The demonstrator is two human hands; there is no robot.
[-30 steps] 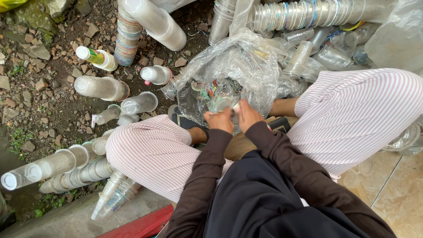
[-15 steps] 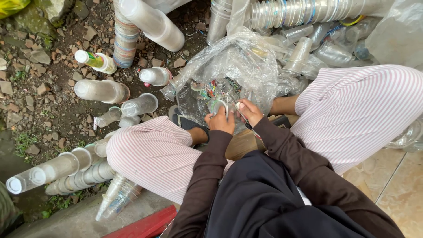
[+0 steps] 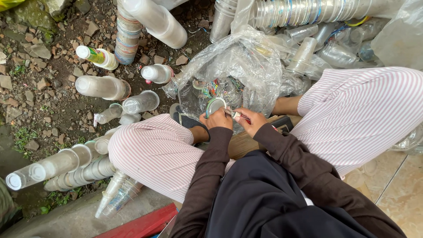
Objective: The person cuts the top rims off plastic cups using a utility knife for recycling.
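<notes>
Since half a second ago, your hands are staying close together over the clear plastic bag, and your left hand is tipping the plastic cup so its round rim is now facing up toward you.

- Left hand: grip is closing around the cup, holding it just above your knees, at the mouth of the bag.
- Right hand: fingers are pinching a small blade-like tool; its tip is lying at the cup's rim. Too small to tell the exact kind.
- Step in hand, as I judge it: you are working the tool along the rim, probably stripping the seal off the cup.
- Next move, by my reading, is calling for a steady left hold and a short, shallow pull of the tool away from your fingers.
- Around you: stacked cups are lying on the stony ground at left; a green-labelled bottle is lying beyond them.
</notes>
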